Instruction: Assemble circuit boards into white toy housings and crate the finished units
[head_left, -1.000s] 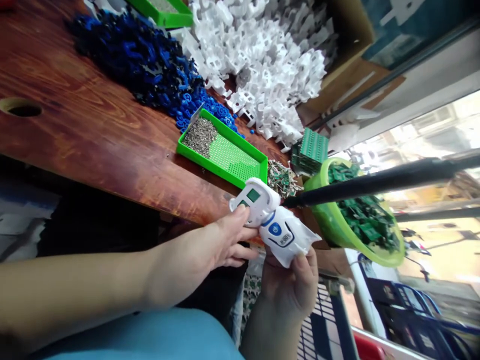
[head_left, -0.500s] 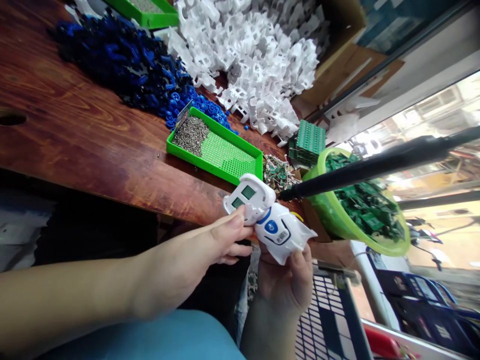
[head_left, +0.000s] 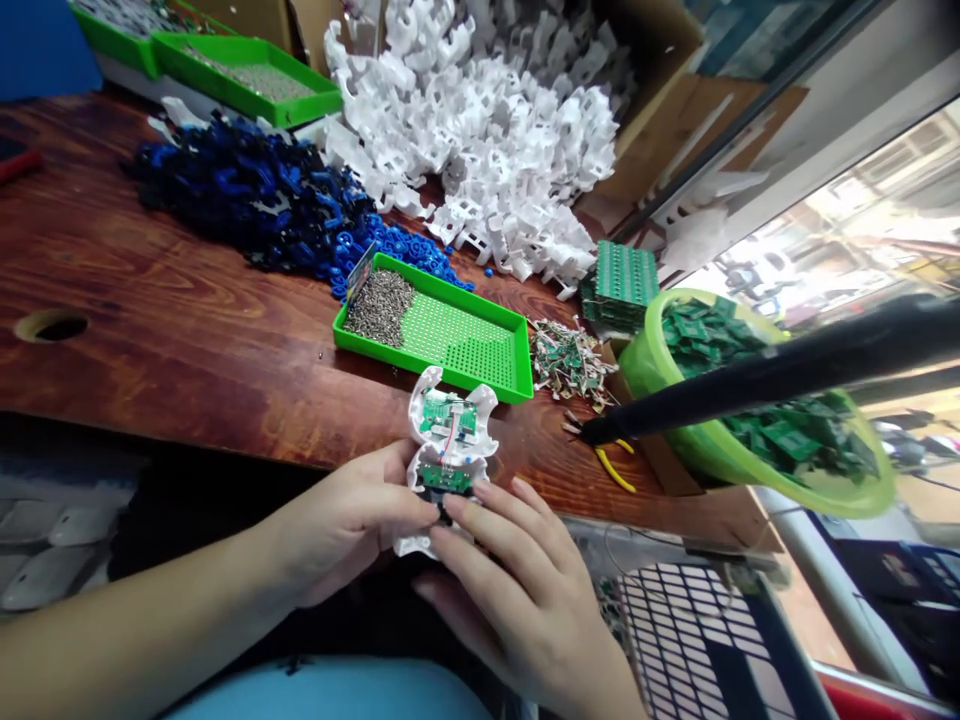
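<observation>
Both hands hold a white plastic device shell [head_left: 450,440] just in front of the wooden table's [head_left: 187,340] near edge. The shell's open inside faces up, showing green circuit boards and thin wires. My left hand [head_left: 352,520] grips its left side and bottom. My right hand [head_left: 510,590] lies over its lower part, fingers stretched along it and fingertips pressing on the lower board.
A green tray [head_left: 450,335] with small metal screws lies just beyond the shell. Behind are heaps of blue parts [head_left: 255,195] and white shells [head_left: 487,130]. At right: a green basin [head_left: 757,400] of circuit boards, a black pole [head_left: 765,375], loose boards [head_left: 570,360], yellow-handled cutters [head_left: 611,465].
The device has been turned over: its screen and blue-marked front showed before, its open back with circuit boards shows now. Both hands have shifted lower and left, and the view has tilted.
</observation>
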